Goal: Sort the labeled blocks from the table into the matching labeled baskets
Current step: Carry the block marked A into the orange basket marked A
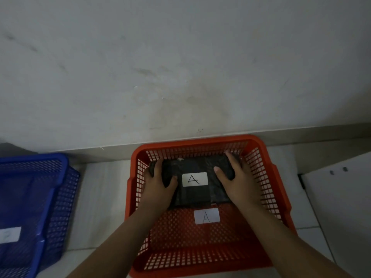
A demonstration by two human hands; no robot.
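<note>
A black wrapped block (pixel 195 167) with a white label marked A lies inside the red basket (pixel 263 149), toward its far wall. The basket floor carries its own white A label (pixel 206 216) in front of the block. My left hand (pixel 159 182) grips the block's left end, thumb on top. My right hand (pixel 234 177) grips the right end, fingers wrapped over the far corner. Both forearms reach in over the basket's near rim.
A blue basket (pixel 50 189) with a blurred white label stands on the floor to the left. A grey wall rises just behind both baskets. A white cabinet or panel (pixel 341 207) sits at the right.
</note>
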